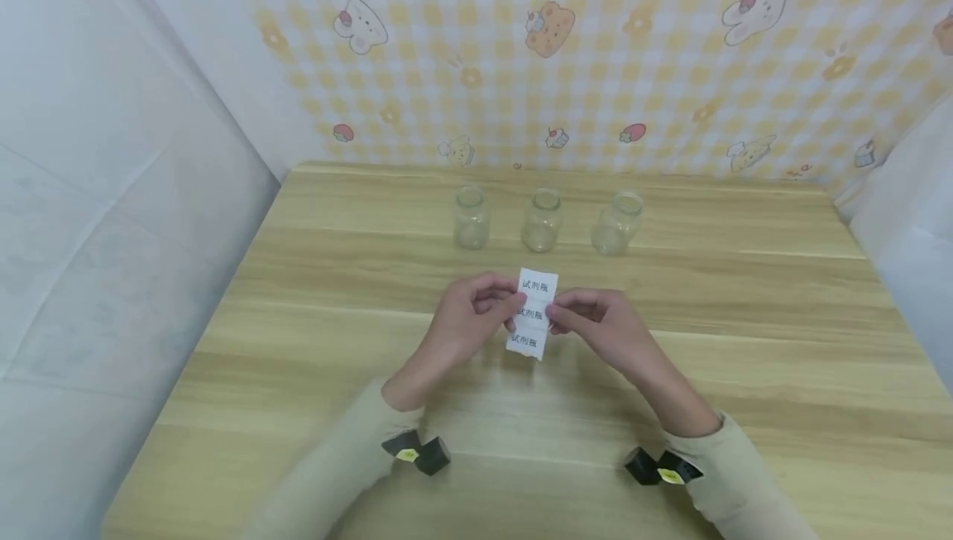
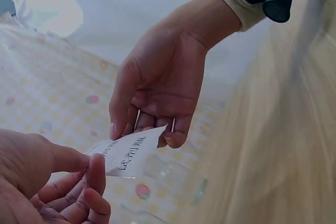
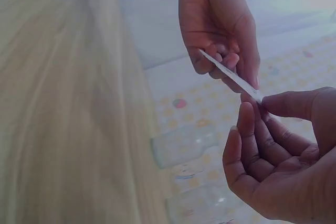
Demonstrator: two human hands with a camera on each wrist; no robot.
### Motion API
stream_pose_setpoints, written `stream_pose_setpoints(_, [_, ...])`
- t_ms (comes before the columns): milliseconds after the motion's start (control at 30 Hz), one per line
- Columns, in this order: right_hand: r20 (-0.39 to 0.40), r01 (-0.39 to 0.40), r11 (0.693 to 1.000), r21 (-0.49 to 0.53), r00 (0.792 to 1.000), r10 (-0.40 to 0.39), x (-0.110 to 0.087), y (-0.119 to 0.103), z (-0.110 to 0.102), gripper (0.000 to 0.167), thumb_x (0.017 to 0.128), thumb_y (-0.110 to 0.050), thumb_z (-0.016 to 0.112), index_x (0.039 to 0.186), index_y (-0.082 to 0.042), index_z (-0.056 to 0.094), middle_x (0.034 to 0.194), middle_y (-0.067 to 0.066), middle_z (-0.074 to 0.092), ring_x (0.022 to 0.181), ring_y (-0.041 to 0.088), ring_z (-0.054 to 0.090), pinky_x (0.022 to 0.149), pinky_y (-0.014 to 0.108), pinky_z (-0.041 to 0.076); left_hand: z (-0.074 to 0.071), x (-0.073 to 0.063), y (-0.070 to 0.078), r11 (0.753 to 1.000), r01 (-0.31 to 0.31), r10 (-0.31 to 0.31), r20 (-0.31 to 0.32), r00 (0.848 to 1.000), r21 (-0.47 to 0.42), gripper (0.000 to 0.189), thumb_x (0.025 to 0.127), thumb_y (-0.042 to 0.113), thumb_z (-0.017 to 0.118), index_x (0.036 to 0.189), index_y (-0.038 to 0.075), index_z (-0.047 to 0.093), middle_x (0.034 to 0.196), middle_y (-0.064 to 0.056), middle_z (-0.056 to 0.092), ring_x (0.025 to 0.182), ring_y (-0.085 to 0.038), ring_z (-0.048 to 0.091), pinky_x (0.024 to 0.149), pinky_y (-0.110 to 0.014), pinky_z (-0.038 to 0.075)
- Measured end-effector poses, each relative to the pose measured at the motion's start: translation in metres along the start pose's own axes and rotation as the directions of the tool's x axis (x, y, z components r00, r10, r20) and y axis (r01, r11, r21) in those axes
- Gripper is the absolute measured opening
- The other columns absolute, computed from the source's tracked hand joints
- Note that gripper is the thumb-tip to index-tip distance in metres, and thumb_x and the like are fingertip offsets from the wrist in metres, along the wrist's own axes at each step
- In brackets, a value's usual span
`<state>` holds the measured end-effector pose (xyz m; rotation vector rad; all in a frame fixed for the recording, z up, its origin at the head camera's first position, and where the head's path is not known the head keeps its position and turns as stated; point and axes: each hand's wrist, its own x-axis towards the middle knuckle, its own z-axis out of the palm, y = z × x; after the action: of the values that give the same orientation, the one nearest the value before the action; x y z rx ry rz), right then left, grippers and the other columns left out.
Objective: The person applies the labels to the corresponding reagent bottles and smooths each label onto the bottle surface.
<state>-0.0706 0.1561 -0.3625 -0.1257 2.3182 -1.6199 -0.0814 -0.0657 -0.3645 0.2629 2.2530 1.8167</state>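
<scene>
A white paper strip of labels (image 1: 533, 327) printed with three lines of Chinese characters is held above the table. My left hand (image 1: 471, 318) pinches its left edge between thumb and fingers, near the middle line. On the opposite edge, my right hand (image 1: 601, 327) pinches it the same way. The left wrist view shows the label strip (image 2: 131, 150) slanting between both hands; in the right wrist view the strip (image 3: 231, 74) appears almost edge-on. Beyond the hands stand three clear glass jars with open tops: left jar (image 1: 471, 222), middle jar (image 1: 543, 224), right jar (image 1: 615, 227).
The wooden table (image 1: 320, 275) spans the area below the hands. Behind it hangs a yellow checked cloth (image 1: 499, 102) with cartoon prints. White sheeting (image 1: 112, 193) borders the left side. Dark wrist cameras are strapped over both sleeves (image 1: 350, 449).
</scene>
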Motion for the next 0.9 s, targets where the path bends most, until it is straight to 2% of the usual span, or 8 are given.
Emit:
stream_pose_setpoints(133, [-0.044,0.035,0.999,-0.004,0.998,-0.035,-0.011,-0.011,-0.001,0.024,0.102,-0.022,0.068,0.115,-0.004,0.075,0.103,0.007,0.078,0.092,0.020,0.073,0.096,0.047,0.051,0.001,-0.010,0.014,0.998,-0.059,0.058,0.012,0.998,0.036,0.014,0.098,0.019,0.073,0.105,0.006,0.075,0.085,-0.002,0.074,0.069,-0.021,0.065,0.061,-0.025,0.048])
stream_pose_setpoints(267, [-0.077,0.057,0.998,0.000,0.995,-0.057,-0.019,-0.019,0.001,0.021,0.101,-0.021,0.069,0.113,-0.005,0.076,0.102,0.006,0.077,0.091,0.021,0.073,0.090,0.043,0.056,0.003,-0.017,0.021,0.994,-0.076,0.075,0.009,0.997,0.082,0.013,0.098,0.024,0.074,0.100,0.012,0.077,0.081,0.002,0.072,0.067,-0.016,0.061,0.059,-0.025,0.047])
stream_pose_setpoints(500, [-0.089,0.099,0.995,0.016,0.991,-0.097,-0.026,-0.025,0.000,0.018,0.100,-0.017,0.070,0.110,-0.004,0.076,0.101,0.008,0.076,0.088,0.020,0.071,0.083,0.030,0.057,0.003,-0.022,0.026,0.988,-0.092,0.092,0.004,0.996,0.127,0.013,0.098,0.027,0.073,0.098,0.015,0.077,0.081,-0.008,0.071,0.069,-0.016,0.059,0.058,-0.023,0.043])
stream_pose_setpoints(733, [-0.099,0.136,0.991,0.016,0.986,-0.134,-0.028,-0.024,0.000,0.016,0.100,-0.014,0.069,0.108,-0.002,0.077,0.092,0.008,0.074,0.082,0.020,0.070,0.082,0.035,0.057,0.004,-0.025,0.029,0.973,-0.131,0.133,0.004,0.991,0.188,0.011,0.098,0.028,0.073,0.098,0.018,0.077,0.078,0.004,0.070,0.070,-0.015,0.060,0.058,-0.024,0.041])
stream_pose_setpoints(900, [-0.112,0.176,0.984,0.021,0.979,-0.173,-0.028,-0.022,0.002,0.014,0.099,-0.012,0.070,0.104,-0.001,0.077,0.090,0.007,0.073,0.081,0.022,0.070,0.078,0.030,0.057,0.002,-0.027,0.032,0.944,-0.146,0.160,-0.025,0.987,0.295,0.020,0.097,0.034,0.074,0.083,0.020,0.072,0.068,0.009,0.061,0.062,-0.010,0.053,0.054,-0.023,0.037])
